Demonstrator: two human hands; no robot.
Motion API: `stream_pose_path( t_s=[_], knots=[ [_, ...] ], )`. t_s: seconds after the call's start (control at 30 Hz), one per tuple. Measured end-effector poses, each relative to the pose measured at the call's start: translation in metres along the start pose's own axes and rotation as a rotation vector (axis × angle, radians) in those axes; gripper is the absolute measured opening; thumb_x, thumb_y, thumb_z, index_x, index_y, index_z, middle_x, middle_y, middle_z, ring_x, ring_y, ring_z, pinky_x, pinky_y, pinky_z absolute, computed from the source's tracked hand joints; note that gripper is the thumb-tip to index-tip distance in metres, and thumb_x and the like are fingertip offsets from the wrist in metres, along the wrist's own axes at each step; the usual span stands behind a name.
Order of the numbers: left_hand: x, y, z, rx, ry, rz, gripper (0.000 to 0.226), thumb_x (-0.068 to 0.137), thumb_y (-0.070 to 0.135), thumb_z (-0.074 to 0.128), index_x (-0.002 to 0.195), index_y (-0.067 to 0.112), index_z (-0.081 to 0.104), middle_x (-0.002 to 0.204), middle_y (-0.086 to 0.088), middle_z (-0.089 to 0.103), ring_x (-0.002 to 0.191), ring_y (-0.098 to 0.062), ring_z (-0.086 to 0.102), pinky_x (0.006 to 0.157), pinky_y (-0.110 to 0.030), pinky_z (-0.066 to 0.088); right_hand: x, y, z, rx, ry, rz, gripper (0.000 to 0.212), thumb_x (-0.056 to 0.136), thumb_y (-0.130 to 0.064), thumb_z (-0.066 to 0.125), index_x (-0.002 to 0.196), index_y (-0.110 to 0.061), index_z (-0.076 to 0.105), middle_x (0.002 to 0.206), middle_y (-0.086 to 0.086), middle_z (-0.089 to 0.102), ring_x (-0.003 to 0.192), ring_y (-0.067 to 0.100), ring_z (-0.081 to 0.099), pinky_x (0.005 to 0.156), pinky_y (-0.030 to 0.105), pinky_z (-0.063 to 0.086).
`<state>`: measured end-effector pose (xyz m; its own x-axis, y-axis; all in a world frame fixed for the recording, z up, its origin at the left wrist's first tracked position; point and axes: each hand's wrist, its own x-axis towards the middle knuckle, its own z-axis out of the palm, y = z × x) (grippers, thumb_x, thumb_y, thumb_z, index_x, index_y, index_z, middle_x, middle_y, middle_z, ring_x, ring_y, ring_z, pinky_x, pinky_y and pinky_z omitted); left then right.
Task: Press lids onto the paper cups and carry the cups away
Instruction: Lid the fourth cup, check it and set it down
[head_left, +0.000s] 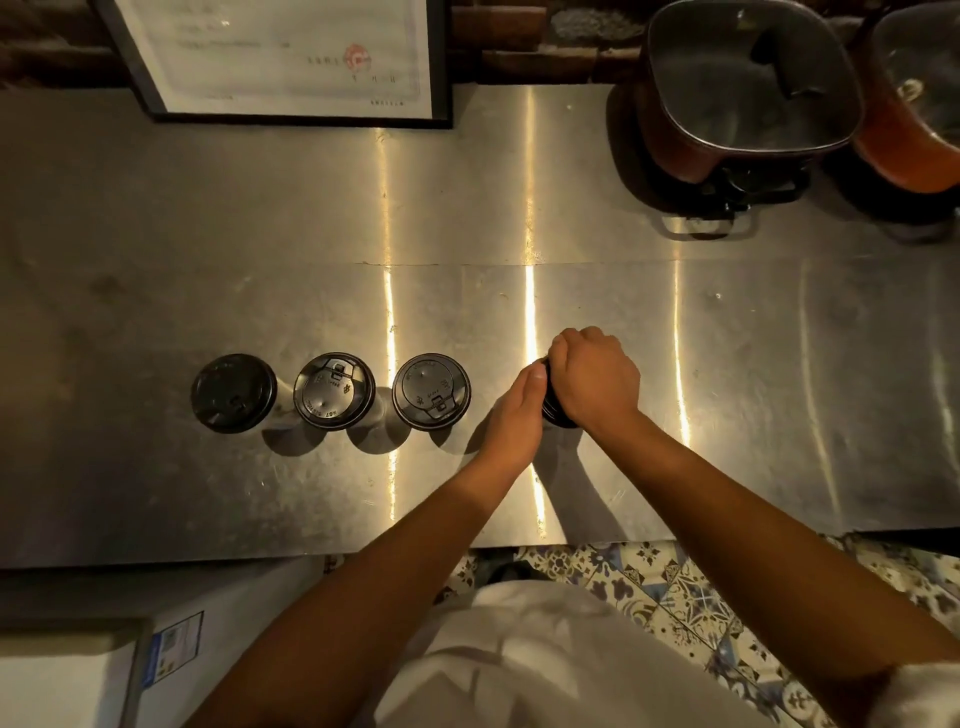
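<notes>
Three paper cups with black lids stand in a row on the steel counter: the left cup, the middle cup and the right cup. A fourth cup stands to their right, mostly hidden under my hands; only a dark edge of its lid shows. My right hand lies on top of that lid, fingers curled over it. My left hand holds the cup's left side.
A framed document leans at the back left. Two red pots stand at the back right, one square pot and one at the frame edge. The counter's front edge runs just before my body, with patterned floor tiles below.
</notes>
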<state>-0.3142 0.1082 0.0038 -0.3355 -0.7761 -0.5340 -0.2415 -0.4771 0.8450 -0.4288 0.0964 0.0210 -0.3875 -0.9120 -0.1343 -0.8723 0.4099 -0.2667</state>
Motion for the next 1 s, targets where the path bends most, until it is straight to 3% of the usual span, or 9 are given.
stream_pose_path(
  t_s=[0.07,0.27,0.33,0.4,0.47,0.7,0.8,0.93,1.0],
  knots=[
    [0.000,0.000,0.001,0.000,0.008,-0.008,0.036,0.109,0.053,0.029,0.131,0.045,0.056,0.138,0.002,0.063,0.130,-0.015,0.057,0.117,-0.043,0.040,0.003,-0.005,-0.003,0.007,-0.052,0.011,0.039,0.109,-0.028,0.035,0.108,-0.008,0.068,0.105,0.013,0.066,0.099,0.033,0.063,0.079,0.043,0.051],
    [-0.002,-0.002,0.003,-0.043,0.015,-0.089,0.060,0.109,0.054,0.026,0.155,0.019,0.042,0.151,-0.010,0.055,0.139,-0.021,0.052,0.119,-0.041,0.039,0.008,0.002,-0.008,0.199,-0.217,-0.038,0.047,0.112,-0.035,0.032,0.094,-0.008,0.066,0.094,0.014,0.069,0.088,0.031,0.065,0.082,0.044,0.054],
    [0.002,-0.006,0.003,-0.029,0.033,-0.083,0.057,0.109,0.054,0.027,0.151,0.021,0.048,0.141,-0.002,0.062,0.127,-0.004,0.057,0.106,-0.018,0.045,0.009,0.006,-0.006,0.158,-0.195,-0.086,0.047,0.112,-0.034,0.033,0.094,-0.007,0.067,0.090,0.012,0.069,0.084,0.030,0.065,0.078,0.044,0.054],
    [0.005,-0.006,0.004,0.008,0.063,-0.048,0.052,0.109,0.055,0.026,0.143,0.027,0.055,0.113,0.018,0.064,0.093,0.029,0.055,0.074,0.008,0.037,0.005,0.007,-0.002,0.039,-0.062,-0.095,0.042,0.110,-0.030,0.035,0.091,-0.008,0.066,0.085,0.010,0.068,0.077,0.029,0.064,0.071,0.043,0.054],
    [0.002,-0.004,0.004,0.016,0.088,-0.041,0.051,0.109,0.054,0.027,0.141,0.028,0.057,0.100,0.026,0.055,0.074,0.040,0.045,0.061,0.012,0.029,0.002,0.006,0.001,-0.023,-0.011,-0.097,0.040,0.108,-0.028,0.036,0.088,-0.009,0.065,0.082,0.009,0.067,0.073,0.029,0.063,0.067,0.042,0.054],
    [0.001,-0.003,0.001,0.015,0.042,-0.084,0.053,0.109,0.055,0.026,0.146,0.029,0.052,0.128,0.009,0.058,0.114,-0.004,0.053,0.072,-0.001,0.034,0.006,0.007,0.005,0.075,-0.042,-0.070,0.044,0.109,-0.033,0.036,0.088,-0.010,0.067,0.081,0.008,0.068,0.075,0.028,0.065,0.071,0.041,0.055],
    [-0.002,-0.002,0.000,0.005,0.025,-0.095,0.054,0.110,0.052,0.025,0.150,0.025,0.049,0.143,-0.003,0.060,0.128,-0.015,0.055,0.095,-0.014,0.041,0.003,0.007,0.005,0.198,-0.033,-0.046,0.039,0.109,-0.037,0.040,0.104,-0.014,0.072,0.100,0.005,0.072,0.088,0.024,0.067,0.076,0.037,0.053],
    [-0.004,0.001,0.001,0.011,0.030,-0.062,0.047,0.111,0.047,0.028,0.145,0.030,0.055,0.141,-0.003,0.062,0.125,-0.013,0.056,0.092,-0.017,0.043,-0.014,0.016,0.002,0.312,0.092,-0.101,0.040,0.104,-0.042,0.042,0.121,-0.019,0.070,0.125,0.003,0.069,0.113,0.022,0.061,0.082,0.035,0.048],
    [-0.004,0.002,0.001,0.017,0.048,-0.046,0.048,0.111,0.047,0.027,0.145,0.029,0.056,0.141,-0.002,0.063,0.128,-0.016,0.056,0.103,-0.028,0.044,-0.024,0.017,0.003,0.290,0.070,-0.151,0.049,0.102,-0.047,0.036,0.125,-0.020,0.070,0.130,0.003,0.067,0.118,0.023,0.059,0.085,0.036,0.048]
  ],
)
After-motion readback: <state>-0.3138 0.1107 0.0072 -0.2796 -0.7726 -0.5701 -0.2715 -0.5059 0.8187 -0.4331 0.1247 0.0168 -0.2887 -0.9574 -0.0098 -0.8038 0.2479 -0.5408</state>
